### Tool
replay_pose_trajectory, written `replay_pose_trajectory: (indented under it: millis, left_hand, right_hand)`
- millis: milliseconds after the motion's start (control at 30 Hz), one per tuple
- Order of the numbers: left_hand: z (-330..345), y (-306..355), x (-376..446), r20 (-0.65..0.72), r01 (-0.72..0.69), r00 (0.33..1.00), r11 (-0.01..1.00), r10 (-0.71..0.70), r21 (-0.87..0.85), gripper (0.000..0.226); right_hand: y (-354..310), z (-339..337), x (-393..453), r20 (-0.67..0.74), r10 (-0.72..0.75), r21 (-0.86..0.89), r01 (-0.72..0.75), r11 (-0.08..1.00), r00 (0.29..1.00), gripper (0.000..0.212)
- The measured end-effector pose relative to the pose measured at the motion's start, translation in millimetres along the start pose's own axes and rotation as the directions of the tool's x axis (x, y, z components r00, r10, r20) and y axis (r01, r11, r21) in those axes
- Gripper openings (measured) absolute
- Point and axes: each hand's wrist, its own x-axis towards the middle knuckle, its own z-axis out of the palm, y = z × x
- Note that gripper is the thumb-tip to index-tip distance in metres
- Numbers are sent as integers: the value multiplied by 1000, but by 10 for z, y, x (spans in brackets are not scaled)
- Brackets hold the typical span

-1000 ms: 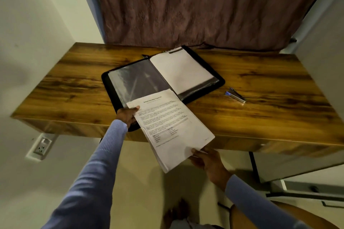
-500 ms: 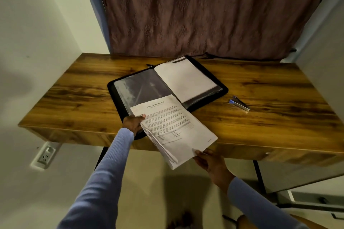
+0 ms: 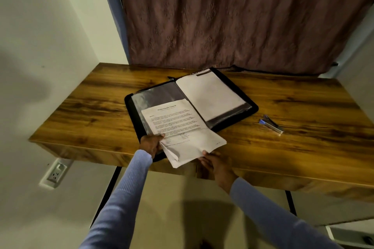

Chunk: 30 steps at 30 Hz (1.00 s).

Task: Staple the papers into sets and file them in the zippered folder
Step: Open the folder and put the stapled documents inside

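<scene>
A black zippered folder [image 3: 251, 103] lies open on the wooden desk [image 3: 303, 147], clear sleeves on its left half and a white sheet [image 3: 210, 93] on its right half. A printed paper set [image 3: 176, 123] lies partly over the left sleeves, its lower end hanging past the folder toward me. My left hand [image 3: 150, 143] pinches the set's left edge near the folder's front corner. My right hand [image 3: 214, 162] holds its lower right corner at the desk's front edge. A blue and silver stapler [image 3: 272, 124] lies on the desk, right of the folder.
A dark curtain [image 3: 232, 16] hangs behind the desk. White walls close in on the left and right. A wall socket [image 3: 55, 174] sits below the desk's left end. Black desk legs [image 3: 290, 202] stand underneath.
Both hands have pushed the paper set forward, away from me, so its top now lies over the folder's left sleeves. The camera has tilted up.
</scene>
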Motion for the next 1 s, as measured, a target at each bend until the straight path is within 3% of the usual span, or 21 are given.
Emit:
replay_pose_trajectory:
  millis: [167, 300, 500, 667, 833, 1000]
  left_hand:
    - [22, 20, 1, 2, -9, 1000, 999, 9, -52, 36]
    - [40, 49, 46, -26, -11, 1000, 999, 10, -36, 31]
    - [50, 75, 45, -52, 1, 999, 1000, 0, 20, 21]
    - [47, 63, 72, -19, -4, 1000, 1000, 3, -20, 29]
    - [93, 121, -4, 70, 25, 997, 996, -19, -85, 22]
    - [90, 104, 6, 85, 5, 996, 999, -1, -51, 7]
  right_hand:
    - [-141, 353, 196, 102, 42, -14, -41, 999, 994, 5]
    - [-178, 614, 297, 146, 78, 62, -88, 994, 986, 37]
    - [-123, 486, 340, 210, 136, -30, -132, 991, 968, 39]
    - [-209, 642, 417, 195, 71, -70, -59, 996, 978, 32]
    - [-242, 869, 572, 112, 75, -12, -74, 997, 991, 11]
    - [-218, 987, 674, 56, 11, -11, -11, 1000, 998, 22]
